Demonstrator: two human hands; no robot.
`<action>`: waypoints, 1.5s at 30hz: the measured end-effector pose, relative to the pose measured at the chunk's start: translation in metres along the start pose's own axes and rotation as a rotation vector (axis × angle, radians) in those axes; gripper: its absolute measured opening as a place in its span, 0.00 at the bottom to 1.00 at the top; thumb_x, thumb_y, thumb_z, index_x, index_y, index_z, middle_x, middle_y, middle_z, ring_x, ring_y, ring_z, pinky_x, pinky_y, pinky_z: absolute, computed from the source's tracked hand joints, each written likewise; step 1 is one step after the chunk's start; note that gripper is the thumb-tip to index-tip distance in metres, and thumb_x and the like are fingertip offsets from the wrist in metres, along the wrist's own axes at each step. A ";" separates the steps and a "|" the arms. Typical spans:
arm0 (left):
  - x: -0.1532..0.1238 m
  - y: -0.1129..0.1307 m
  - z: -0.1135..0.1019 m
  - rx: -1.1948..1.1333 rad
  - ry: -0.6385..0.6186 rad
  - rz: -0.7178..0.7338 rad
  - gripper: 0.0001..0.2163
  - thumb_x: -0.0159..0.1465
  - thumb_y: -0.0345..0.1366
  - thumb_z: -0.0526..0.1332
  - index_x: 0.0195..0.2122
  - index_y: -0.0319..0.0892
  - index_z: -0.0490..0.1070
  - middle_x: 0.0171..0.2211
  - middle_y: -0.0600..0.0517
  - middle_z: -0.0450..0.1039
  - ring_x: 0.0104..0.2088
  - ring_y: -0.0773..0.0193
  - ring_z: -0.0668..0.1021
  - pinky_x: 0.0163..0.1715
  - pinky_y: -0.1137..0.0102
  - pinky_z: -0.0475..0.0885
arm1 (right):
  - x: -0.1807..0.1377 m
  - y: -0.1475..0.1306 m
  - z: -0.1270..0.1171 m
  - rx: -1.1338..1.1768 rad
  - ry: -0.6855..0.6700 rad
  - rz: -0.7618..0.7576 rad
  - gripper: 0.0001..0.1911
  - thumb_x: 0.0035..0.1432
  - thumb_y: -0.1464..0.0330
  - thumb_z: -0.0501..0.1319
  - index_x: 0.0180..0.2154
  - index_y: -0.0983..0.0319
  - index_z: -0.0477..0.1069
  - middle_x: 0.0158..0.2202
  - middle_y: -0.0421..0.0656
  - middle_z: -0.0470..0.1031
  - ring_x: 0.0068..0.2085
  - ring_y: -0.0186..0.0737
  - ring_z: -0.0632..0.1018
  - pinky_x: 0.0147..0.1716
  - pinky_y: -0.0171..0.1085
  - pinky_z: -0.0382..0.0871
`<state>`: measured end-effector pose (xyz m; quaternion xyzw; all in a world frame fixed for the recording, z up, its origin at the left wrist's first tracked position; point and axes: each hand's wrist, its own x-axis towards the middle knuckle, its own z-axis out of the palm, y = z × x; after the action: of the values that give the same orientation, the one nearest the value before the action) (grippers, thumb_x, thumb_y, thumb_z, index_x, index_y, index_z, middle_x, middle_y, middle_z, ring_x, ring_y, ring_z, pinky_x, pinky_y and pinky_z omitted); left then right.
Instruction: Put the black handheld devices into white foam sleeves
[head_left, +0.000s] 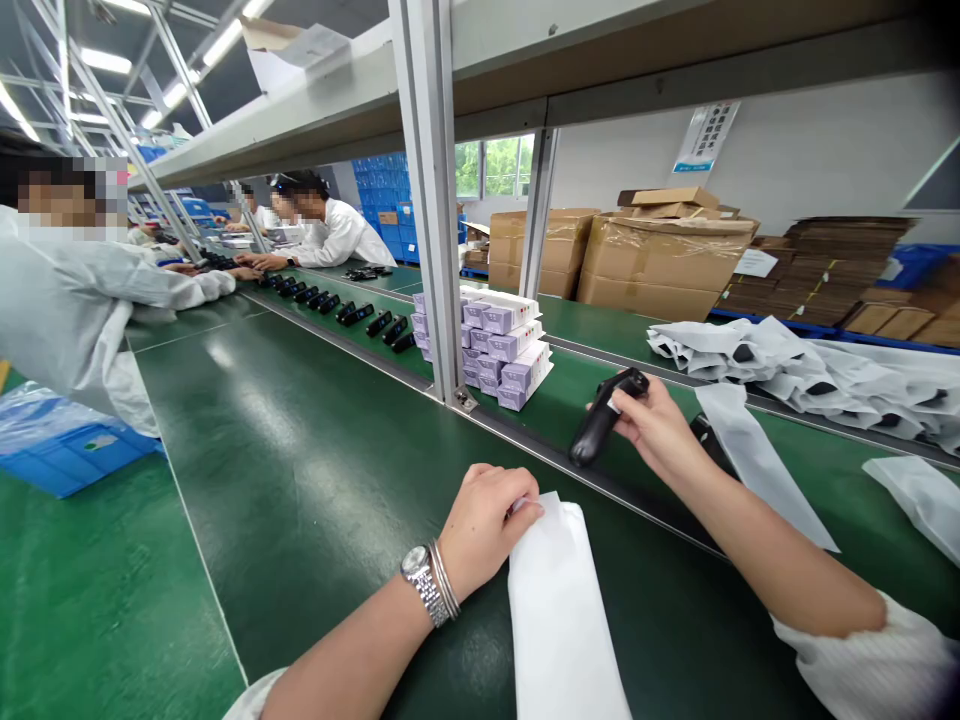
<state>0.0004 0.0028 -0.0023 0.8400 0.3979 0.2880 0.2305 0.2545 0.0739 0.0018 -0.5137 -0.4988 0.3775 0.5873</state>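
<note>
My left hand (491, 522) pinches the top edge of a white sleeve-like bag (566, 610), part of a flat stack on the green bench in front of me. A watch and bangles circle that wrist. Up and to the right, my right hand (660, 425) is closed around a black handheld device (600, 420) with a rounded end, held tilted above the dark strip of the line. Beyond my right wrist, a loose white bag (765, 460) partly covers another black item (711, 440). What exactly the black device is, I cannot tell.
Lilac-and-white boxes (502, 345) stand stacked behind a metal post (431, 200). Several black devices (330, 303) line the belt to the left. Filled white bags (810, 380) pile up at right. Co-workers in white (75, 290) sit at far left. A shelf (510, 60) hangs overhead.
</note>
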 end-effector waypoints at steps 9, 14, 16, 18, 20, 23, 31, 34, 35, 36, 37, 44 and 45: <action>-0.002 0.008 -0.005 -0.107 0.108 0.049 0.03 0.61 0.32 0.62 0.30 0.43 0.70 0.37 0.52 0.64 0.41 0.62 0.70 0.47 0.66 0.64 | -0.058 -0.016 0.057 0.179 -0.303 0.093 0.22 0.55 0.59 0.63 0.49 0.52 0.59 0.41 0.39 0.68 0.36 0.40 0.78 0.34 0.40 0.75; -0.005 0.014 -0.002 -0.238 0.159 0.069 0.05 0.62 0.32 0.61 0.29 0.42 0.69 0.41 0.50 0.62 0.44 0.62 0.69 0.47 0.67 0.67 | -0.070 -0.007 0.064 0.164 -0.467 0.113 0.17 0.62 0.56 0.56 0.50 0.55 0.63 0.44 0.42 0.69 0.44 0.41 0.74 0.39 0.39 0.73; -0.005 0.015 -0.001 -0.276 0.154 0.067 0.05 0.63 0.32 0.60 0.29 0.42 0.68 0.42 0.49 0.60 0.44 0.62 0.69 0.45 0.68 0.68 | -0.071 -0.005 0.066 0.153 -0.484 0.081 0.17 0.61 0.58 0.57 0.50 0.56 0.64 0.45 0.42 0.70 0.47 0.42 0.73 0.44 0.41 0.71; -0.004 0.015 0.000 -0.293 0.133 0.056 0.05 0.63 0.32 0.59 0.30 0.42 0.68 0.42 0.49 0.60 0.43 0.62 0.68 0.42 0.70 0.69 | -0.070 -0.006 0.066 0.131 -0.436 0.001 0.17 0.59 0.61 0.60 0.49 0.56 0.64 0.46 0.43 0.69 0.49 0.43 0.73 0.48 0.42 0.69; -0.003 0.013 0.000 -0.288 0.113 0.042 0.05 0.63 0.33 0.59 0.30 0.42 0.68 0.41 0.49 0.60 0.43 0.62 0.68 0.40 0.70 0.69 | -0.070 -0.010 0.065 0.133 -0.335 -0.096 0.19 0.58 0.65 0.60 0.51 0.55 0.61 0.49 0.43 0.68 0.49 0.42 0.74 0.50 0.42 0.68; -0.001 0.011 -0.001 -0.270 0.106 0.034 0.06 0.63 0.34 0.59 0.29 0.42 0.68 0.41 0.49 0.60 0.43 0.61 0.68 0.43 0.68 0.69 | -0.071 -0.018 0.062 0.158 -0.229 -0.170 0.21 0.59 0.67 0.58 0.54 0.52 0.57 0.51 0.42 0.66 0.45 0.40 0.76 0.50 0.42 0.69; -0.004 0.015 -0.002 -0.211 0.127 0.106 0.06 0.64 0.32 0.58 0.29 0.41 0.68 0.44 0.48 0.60 0.46 0.59 0.67 0.50 0.64 0.65 | -0.074 -0.027 0.060 0.070 -0.360 -0.096 0.19 0.57 0.68 0.58 0.51 0.54 0.61 0.48 0.42 0.68 0.45 0.41 0.76 0.46 0.42 0.70; -0.003 0.015 -0.004 -0.202 0.138 0.124 0.05 0.64 0.32 0.59 0.29 0.41 0.68 0.44 0.48 0.59 0.46 0.59 0.67 0.51 0.63 0.65 | -0.077 -0.033 0.060 0.123 -0.258 -0.156 0.20 0.58 0.69 0.58 0.52 0.52 0.59 0.48 0.41 0.67 0.47 0.41 0.75 0.49 0.41 0.69; -0.003 0.014 -0.004 -0.213 0.144 0.132 0.05 0.64 0.32 0.59 0.29 0.41 0.68 0.44 0.48 0.59 0.46 0.59 0.67 0.50 0.63 0.65 | -0.078 -0.034 0.061 0.143 -0.283 -0.107 0.20 0.57 0.69 0.59 0.51 0.52 0.60 0.48 0.41 0.68 0.46 0.40 0.75 0.46 0.40 0.70; -0.003 0.014 -0.005 -0.226 0.153 0.139 0.05 0.64 0.32 0.59 0.29 0.41 0.68 0.44 0.48 0.59 0.46 0.60 0.67 0.50 0.64 0.65 | -0.079 -0.035 0.061 0.155 -0.343 -0.034 0.19 0.56 0.69 0.60 0.49 0.53 0.61 0.47 0.40 0.68 0.44 0.39 0.75 0.42 0.38 0.71; -0.002 0.013 -0.006 -0.238 0.166 0.145 0.05 0.64 0.32 0.59 0.29 0.41 0.68 0.44 0.48 0.59 0.46 0.60 0.67 0.49 0.65 0.66 | -0.080 -0.034 0.061 0.156 -0.425 0.051 0.17 0.55 0.69 0.60 0.47 0.54 0.62 0.45 0.40 0.69 0.41 0.39 0.75 0.38 0.36 0.71; -0.003 0.012 -0.008 -0.227 0.242 0.125 0.07 0.65 0.35 0.58 0.30 0.41 0.69 0.45 0.47 0.59 0.45 0.59 0.67 0.48 0.64 0.68 | -0.084 -0.025 0.065 0.060 -0.555 -0.036 0.15 0.59 0.67 0.60 0.48 0.55 0.65 0.46 0.40 0.69 0.43 0.39 0.73 0.43 0.39 0.68; -0.003 0.012 -0.008 -0.221 0.258 0.127 0.07 0.65 0.35 0.58 0.30 0.41 0.69 0.45 0.47 0.59 0.46 0.59 0.67 0.48 0.64 0.68 | -0.084 -0.025 0.065 0.020 -0.532 -0.077 0.14 0.60 0.66 0.59 0.49 0.54 0.65 0.47 0.41 0.69 0.45 0.41 0.73 0.45 0.40 0.67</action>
<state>0.0000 -0.0059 0.0100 0.7891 0.3363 0.4493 0.2496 0.1713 0.0035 0.0083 -0.3714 -0.6509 0.4815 0.4545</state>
